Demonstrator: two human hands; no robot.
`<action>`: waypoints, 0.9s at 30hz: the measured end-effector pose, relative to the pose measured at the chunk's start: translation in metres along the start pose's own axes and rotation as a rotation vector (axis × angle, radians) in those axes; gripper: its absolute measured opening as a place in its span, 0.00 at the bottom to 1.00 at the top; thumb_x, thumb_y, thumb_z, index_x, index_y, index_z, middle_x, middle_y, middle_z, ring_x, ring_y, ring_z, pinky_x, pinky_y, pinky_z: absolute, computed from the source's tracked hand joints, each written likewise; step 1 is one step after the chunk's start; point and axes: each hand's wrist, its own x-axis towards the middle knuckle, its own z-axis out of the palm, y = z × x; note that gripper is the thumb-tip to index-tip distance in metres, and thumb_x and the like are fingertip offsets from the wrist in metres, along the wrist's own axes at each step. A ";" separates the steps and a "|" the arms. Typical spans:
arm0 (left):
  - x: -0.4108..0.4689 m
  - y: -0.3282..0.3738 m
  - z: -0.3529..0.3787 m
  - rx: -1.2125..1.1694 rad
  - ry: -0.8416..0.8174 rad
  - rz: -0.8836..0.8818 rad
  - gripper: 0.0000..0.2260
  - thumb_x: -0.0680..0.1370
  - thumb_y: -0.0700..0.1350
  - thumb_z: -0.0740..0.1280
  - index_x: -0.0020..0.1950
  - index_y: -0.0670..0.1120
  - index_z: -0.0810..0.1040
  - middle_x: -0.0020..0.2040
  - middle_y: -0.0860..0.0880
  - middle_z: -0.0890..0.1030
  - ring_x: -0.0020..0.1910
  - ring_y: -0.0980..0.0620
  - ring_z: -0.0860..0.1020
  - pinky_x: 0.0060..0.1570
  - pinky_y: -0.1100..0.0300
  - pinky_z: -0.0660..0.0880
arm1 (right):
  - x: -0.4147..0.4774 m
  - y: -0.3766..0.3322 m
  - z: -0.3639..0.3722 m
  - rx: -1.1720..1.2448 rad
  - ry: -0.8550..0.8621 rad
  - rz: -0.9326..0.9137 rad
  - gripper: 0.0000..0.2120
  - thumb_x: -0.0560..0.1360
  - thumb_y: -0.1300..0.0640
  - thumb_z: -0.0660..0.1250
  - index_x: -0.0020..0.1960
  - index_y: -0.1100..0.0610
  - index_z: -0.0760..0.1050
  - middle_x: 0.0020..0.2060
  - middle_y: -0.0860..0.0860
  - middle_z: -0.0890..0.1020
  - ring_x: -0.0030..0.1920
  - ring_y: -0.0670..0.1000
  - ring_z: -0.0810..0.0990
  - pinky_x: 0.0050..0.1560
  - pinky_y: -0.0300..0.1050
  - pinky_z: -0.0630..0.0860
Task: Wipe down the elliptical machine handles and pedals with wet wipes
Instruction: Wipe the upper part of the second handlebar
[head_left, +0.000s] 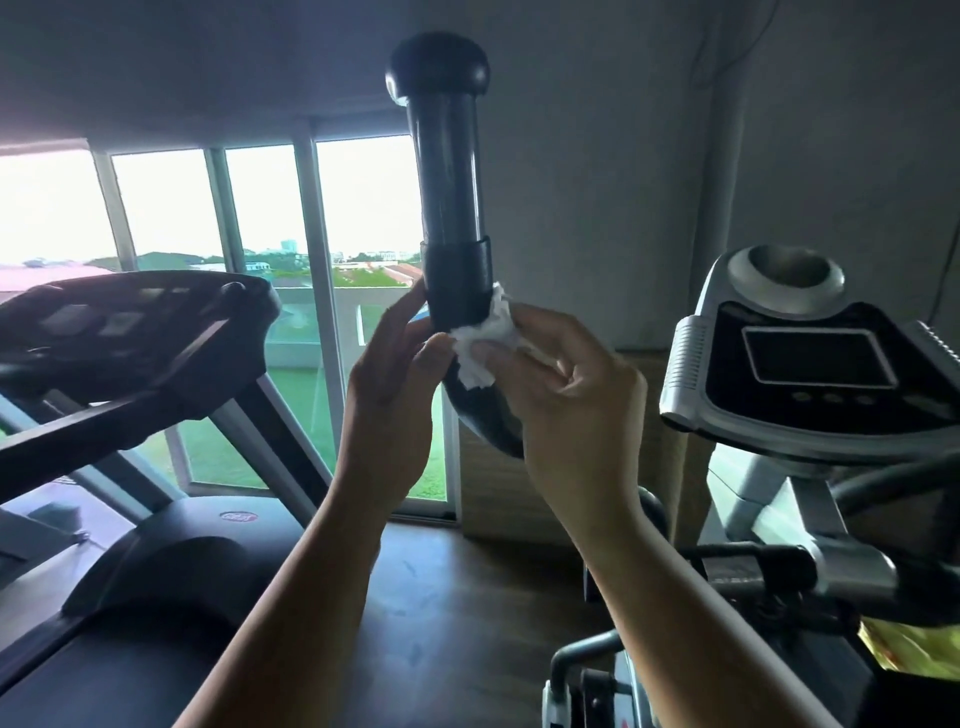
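Note:
A black elliptical handle (451, 197) rises upright in the middle of the view, ending in a round knob at the top. At its lower collar sits a crumpled white wet wipe (485, 349), pressed against the bar. My right hand (571, 395) pinches the wipe with thumb and fingers curled round it. My left hand (389, 395) is raised on the handle's left side, fingers nearly straight, fingertips touching the collar and the wipe's edge. The pedals are out of view.
The elliptical's console (821, 374) with a dark screen stands at right, with its frame and lower bars (779, 566) below. A treadmill (130, 332) fills the left. Large windows (260, 208) are behind. Wooden floor (457, 597) shows between the machines.

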 end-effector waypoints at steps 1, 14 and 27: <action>0.001 0.000 -0.002 -0.022 0.003 -0.017 0.17 0.84 0.37 0.61 0.71 0.50 0.72 0.56 0.55 0.86 0.57 0.50 0.84 0.56 0.55 0.79 | 0.007 -0.005 0.003 -0.030 0.016 -0.017 0.16 0.71 0.54 0.77 0.58 0.55 0.83 0.52 0.45 0.86 0.50 0.38 0.84 0.44 0.28 0.79; -0.002 0.004 0.001 -0.044 -0.006 -0.053 0.22 0.75 0.38 0.64 0.66 0.55 0.74 0.50 0.50 0.87 0.48 0.55 0.84 0.45 0.67 0.78 | 0.058 0.033 -0.011 0.307 -0.373 0.220 0.08 0.74 0.56 0.71 0.51 0.56 0.84 0.46 0.52 0.86 0.48 0.53 0.84 0.55 0.51 0.79; -0.003 -0.002 0.000 0.017 0.021 -0.018 0.22 0.76 0.39 0.65 0.67 0.58 0.73 0.48 0.57 0.86 0.48 0.58 0.83 0.48 0.67 0.77 | 0.014 0.068 -0.027 0.214 -0.406 0.244 0.13 0.70 0.61 0.75 0.48 0.44 0.85 0.48 0.48 0.87 0.52 0.49 0.86 0.56 0.46 0.81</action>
